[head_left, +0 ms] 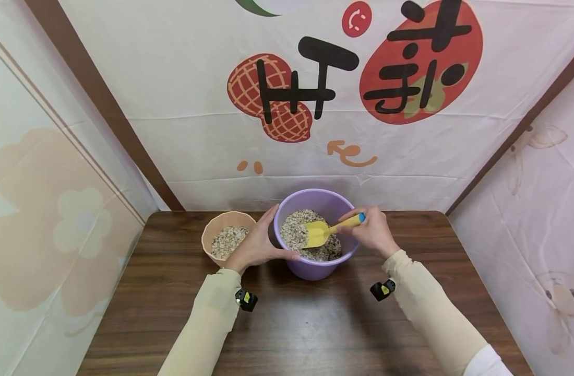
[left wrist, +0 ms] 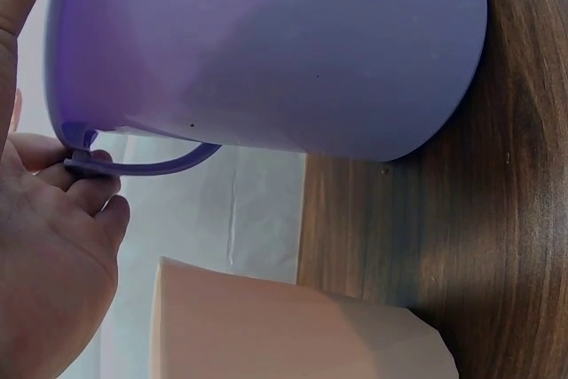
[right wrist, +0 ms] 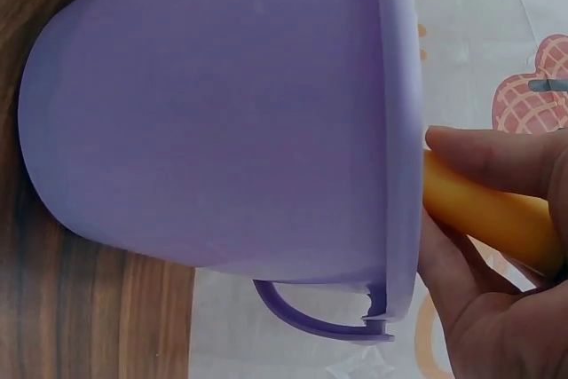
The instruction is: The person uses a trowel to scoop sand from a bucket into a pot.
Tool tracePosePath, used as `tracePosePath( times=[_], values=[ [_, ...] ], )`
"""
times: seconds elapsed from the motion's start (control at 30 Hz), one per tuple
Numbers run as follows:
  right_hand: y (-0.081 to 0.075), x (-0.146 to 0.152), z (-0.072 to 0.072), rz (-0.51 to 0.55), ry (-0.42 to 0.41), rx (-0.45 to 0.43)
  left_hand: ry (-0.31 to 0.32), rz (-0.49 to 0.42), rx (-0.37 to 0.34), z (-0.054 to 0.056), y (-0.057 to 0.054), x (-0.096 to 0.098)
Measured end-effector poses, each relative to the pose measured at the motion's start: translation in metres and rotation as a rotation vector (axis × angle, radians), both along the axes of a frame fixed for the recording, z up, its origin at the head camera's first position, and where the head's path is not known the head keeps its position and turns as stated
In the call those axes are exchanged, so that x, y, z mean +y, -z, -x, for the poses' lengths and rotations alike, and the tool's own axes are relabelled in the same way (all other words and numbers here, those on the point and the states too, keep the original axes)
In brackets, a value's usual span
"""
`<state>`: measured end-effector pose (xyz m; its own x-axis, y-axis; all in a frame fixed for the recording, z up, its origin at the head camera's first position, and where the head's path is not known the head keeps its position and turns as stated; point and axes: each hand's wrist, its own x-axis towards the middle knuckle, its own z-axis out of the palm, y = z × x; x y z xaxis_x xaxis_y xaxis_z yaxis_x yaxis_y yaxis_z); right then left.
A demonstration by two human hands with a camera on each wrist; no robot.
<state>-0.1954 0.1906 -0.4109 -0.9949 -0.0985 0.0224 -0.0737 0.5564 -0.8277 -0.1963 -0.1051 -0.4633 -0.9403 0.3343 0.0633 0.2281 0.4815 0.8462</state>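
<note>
Near the far edge of a wood-grained surface [head_left: 310, 324], your left hand [head_left: 258, 244] grips a purple bucket [head_left: 310, 270] at its rim, while your right hand [head_left: 375, 230] grasps a yellow scoop [head_left: 319, 234], its blade inside the bucket at the flaky grain [head_left: 297, 223]. Just beside the bucket, on your left, stands a peach bowl [head_left: 213, 231] holding similar grain.
</note>
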Motion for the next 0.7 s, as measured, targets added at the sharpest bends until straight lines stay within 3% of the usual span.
tracePosePath(
  times=[0.3, 0.37, 0.7],
  values=[
    [0.002, -0.004, -0.002, 0.166, -0.015, -0.042, 0.009, -0.006, 0.007, 0.000, 0.001, -0.001],
    [-0.005, -0.009, -0.007, 0.192, -0.017, -0.046, 0.013, -0.008, 0.008, 0.000, 0.001, -0.001],
    [0.008, -0.003, -0.011, 0.462, -0.022, -0.077, 0.011, -0.012, 0.002, -0.001, 0.000, -0.001]
  ],
)
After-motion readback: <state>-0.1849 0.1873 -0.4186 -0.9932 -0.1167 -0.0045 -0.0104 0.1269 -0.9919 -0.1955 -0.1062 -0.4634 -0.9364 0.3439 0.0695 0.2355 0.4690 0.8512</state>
